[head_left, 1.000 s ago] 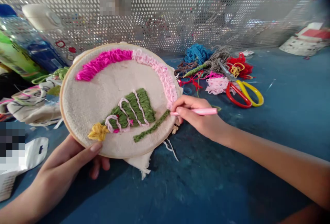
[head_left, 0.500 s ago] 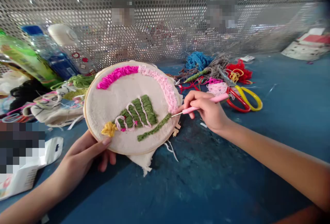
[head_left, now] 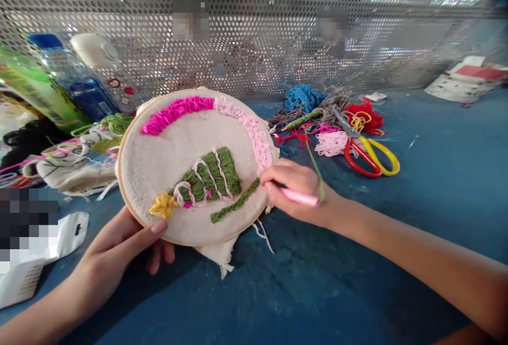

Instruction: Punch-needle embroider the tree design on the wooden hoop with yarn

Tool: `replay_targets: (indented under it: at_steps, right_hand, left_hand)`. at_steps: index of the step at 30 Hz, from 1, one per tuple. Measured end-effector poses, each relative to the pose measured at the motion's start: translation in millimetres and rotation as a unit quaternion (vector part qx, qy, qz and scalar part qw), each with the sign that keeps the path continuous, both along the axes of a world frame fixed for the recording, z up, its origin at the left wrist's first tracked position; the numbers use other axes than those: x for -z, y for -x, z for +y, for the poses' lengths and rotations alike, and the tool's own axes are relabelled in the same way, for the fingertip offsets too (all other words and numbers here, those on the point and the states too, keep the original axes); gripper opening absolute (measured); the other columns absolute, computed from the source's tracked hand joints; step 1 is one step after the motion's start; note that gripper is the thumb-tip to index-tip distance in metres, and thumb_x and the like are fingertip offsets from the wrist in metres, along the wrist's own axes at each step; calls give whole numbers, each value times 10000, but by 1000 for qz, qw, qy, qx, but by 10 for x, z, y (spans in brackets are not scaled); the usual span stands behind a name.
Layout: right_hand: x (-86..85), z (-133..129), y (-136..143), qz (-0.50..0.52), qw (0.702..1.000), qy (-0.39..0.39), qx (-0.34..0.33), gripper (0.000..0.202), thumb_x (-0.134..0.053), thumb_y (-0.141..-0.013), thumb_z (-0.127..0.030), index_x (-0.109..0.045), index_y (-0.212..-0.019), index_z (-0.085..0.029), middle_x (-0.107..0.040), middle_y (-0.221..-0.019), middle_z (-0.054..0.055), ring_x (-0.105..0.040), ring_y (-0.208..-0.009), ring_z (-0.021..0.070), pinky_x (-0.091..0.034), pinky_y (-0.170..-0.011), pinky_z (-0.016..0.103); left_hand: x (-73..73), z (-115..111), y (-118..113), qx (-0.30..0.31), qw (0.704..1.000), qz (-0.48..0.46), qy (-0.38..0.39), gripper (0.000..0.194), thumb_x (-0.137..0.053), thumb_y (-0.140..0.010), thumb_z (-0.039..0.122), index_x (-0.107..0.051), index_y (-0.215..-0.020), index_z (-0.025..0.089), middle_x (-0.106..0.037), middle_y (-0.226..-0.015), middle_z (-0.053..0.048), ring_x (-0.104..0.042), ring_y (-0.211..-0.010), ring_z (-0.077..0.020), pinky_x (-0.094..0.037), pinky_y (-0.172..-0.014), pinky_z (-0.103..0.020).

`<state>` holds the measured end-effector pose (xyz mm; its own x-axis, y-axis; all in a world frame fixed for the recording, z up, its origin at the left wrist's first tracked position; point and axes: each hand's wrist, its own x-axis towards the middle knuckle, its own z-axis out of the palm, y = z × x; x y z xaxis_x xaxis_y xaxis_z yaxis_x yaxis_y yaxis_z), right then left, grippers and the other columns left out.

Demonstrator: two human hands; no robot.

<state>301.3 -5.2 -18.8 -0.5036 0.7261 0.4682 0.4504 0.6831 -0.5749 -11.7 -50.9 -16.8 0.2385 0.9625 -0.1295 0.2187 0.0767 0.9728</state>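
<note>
My left hand [head_left: 119, 247] grips the lower left rim of a round embroidery hoop [head_left: 124, 189], thumb on the front and fingers behind. The cream cloth [head_left: 159, 160] in it bears a magenta and pale pink yarn arc, a green tree [head_left: 218, 173] lying sideways, a yellow star [head_left: 163, 206] and a green line of stitches [head_left: 235, 201]. At the cloth's right side, my right hand [head_left: 296, 186] is closed around a pink punch needle [head_left: 299, 197]. Green yarn [head_left: 316, 165] trails from its handle end. The needle's tip is hidden by my fingers, near the green line's upper end.
Scissors [head_left: 371, 157] with red and yellow handles lie right of the hoop, beside piles of blue [head_left: 304, 97], grey, red and pink yarn. Bottles [head_left: 89, 78] and a fabric piece [head_left: 65, 170] stand and lie at left. A perforated metal panel [head_left: 246, 43] rises behind the blue table.
My right hand has moved slightly left and down, bringing the punch needle up against the cloth; its metal shaft, visible before, is now hidden. Green yarn now shows at its handle. The hoop has turned slightly.
</note>
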Motion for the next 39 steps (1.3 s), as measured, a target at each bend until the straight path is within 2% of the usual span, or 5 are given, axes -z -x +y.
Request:
replay_targets:
  at_steps: [2, 15, 27, 33, 39]
  right_hand:
    - [7, -9, 42, -33, 999, -28, -4, 133, -487, -858, -149, -617, -842, -171, -628, -785, 50, -563, -783, 179, -432, -735, 313]
    - [-56, 203, -172, 305, 908, 286, 35, 189, -440, -712, -126, -594, -609, -163, -581, -584, 2, -519, -455, 105, -377, -465, 245]
    - [-51, -20, 38, -16, 1000, 20, 10, 118, -505, -852, -161, -606, -792, -179, -629, -755, 21, -562, -730, 149, -417, -685, 275]
    - [-84, 133, -105, 200, 948, 246, 36, 183, -444, -787, -156, -595, -686, -173, -624, -638, 14, -532, -518, 116, -398, -491, 239]
    - [-45, 227, -179, 308, 897, 315, 48, 173, -462, -722, -166, -595, -611, -171, -539, -524, -10, -477, -437, 99, -381, -445, 227]
  left_hand:
    - [-9, 8, 7, 6, 1000, -4, 15, 226, -629, -835, 422, -567, -775, 212, -686, -570, -15, -574, -433, -136, -479, -413, -210]
    - [43, 43, 56, 17, 999, -12, 31, 216, -610, -860, 411, -565, -817, 204, -687, -608, -19, -581, -464, -133, -476, -421, -206]
    - [21, 43, 44, 29, 1000, 5, -1, 223, -613, -853, 413, -564, -786, 206, -688, -589, -23, -581, -438, -138, -481, -395, -209]
    - [29, 34, 43, 19, 1000, -4, 4, 215, -614, -855, 404, -562, -801, 203, -684, -593, -23, -580, -452, -138, -488, -406, -208]
    - [66, 43, 106, 25, 1000, 1, 12, 227, -605, -869, 415, -568, -819, 197, -690, -618, -26, -591, -464, -135, -492, -420, -207]
